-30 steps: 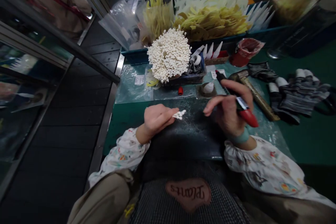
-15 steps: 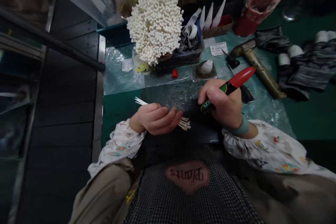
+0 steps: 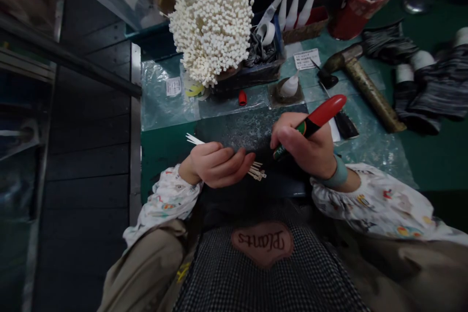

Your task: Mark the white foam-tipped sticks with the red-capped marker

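My left hand (image 3: 221,165) is closed around a small bunch of white cable ties (image 3: 257,171). Their small heads stick out on the right of the fist, and their thin tails poke out on the left. In my right hand (image 3: 302,144) is a red and black marker pen (image 3: 323,114), gripped with its red end up and its lower end pointing down-left toward the ties. The pen's tip is too dark to make out, and it appears apart from the ties. A small red cap (image 3: 242,98) lies on the table beyond both hands.
Behind stands a big bundle of white ties (image 3: 212,24), beside a box (image 3: 252,75) holding a tape roll. A glue bottle (image 3: 290,87), a hammer (image 3: 373,92), dark gloves (image 3: 438,90) and a red container (image 3: 354,9) sit to the right. A dark board (image 3: 234,129) lies under my hands.
My right hand has moved slightly left with the marker pen, bringing its lower end closer to the cable ties. My left hand has hardly moved. The view has shifted a little.
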A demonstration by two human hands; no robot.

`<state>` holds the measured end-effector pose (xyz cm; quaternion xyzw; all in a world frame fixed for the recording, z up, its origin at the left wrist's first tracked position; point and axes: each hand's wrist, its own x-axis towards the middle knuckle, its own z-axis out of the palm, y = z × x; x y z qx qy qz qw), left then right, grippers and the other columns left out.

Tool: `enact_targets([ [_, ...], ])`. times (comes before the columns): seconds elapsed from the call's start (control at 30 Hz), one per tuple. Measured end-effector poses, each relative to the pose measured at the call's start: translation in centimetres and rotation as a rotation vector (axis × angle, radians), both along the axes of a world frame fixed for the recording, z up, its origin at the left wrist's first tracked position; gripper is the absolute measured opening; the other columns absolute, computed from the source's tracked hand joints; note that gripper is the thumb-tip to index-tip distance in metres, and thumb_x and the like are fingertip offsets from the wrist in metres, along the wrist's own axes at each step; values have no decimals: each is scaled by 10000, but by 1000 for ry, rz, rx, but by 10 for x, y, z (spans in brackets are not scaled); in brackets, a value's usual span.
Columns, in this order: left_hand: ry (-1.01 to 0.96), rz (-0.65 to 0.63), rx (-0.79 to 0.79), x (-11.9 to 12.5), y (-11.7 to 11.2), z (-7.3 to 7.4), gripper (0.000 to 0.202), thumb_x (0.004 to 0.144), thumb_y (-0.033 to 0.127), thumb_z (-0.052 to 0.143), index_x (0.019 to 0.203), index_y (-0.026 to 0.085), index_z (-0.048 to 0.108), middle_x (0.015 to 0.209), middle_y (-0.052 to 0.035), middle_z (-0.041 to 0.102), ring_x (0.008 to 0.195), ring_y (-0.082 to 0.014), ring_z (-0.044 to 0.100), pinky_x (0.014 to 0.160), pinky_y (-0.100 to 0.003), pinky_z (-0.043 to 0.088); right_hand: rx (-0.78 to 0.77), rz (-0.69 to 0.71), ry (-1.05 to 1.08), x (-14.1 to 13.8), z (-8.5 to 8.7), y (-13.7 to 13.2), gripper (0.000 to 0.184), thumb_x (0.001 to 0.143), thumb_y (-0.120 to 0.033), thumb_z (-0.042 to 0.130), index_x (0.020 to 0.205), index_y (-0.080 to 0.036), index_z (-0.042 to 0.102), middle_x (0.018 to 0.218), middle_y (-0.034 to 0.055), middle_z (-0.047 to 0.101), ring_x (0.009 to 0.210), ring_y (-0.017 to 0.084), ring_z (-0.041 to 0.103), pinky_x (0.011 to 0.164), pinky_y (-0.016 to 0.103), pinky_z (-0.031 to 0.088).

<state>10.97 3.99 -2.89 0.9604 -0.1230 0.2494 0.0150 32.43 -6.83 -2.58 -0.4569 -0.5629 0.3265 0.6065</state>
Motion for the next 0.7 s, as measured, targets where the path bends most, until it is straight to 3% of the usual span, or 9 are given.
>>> enact_targets([
  [0.13,-6,3,18,0,-1,0,285,897,88,670,1018,333,751,891,44,788,589,-99,636,442,-224,419,10,13,-17,1,-2,0,455,1030,-457,547,649,-211,588,601,-18,572,535,101,509,497,261,414],
  [0.37,-198,-20,328,4,-4,7,188,879,90,699,837,266,748,850,32,781,622,-96,618,478,-213,442,-33,-45,-43,1,-2,3,487,1010,-487,547,611,-209,570,579,-19,559,522,99,490,498,263,421],
  [0.7,-201,0,249,3,-6,7,175,855,67,734,864,241,750,849,28,784,622,-91,611,494,-228,434,-30,-131,53,1,-7,7,429,998,-386,580,604,-217,591,575,-16,572,543,108,547,526,288,469],
])
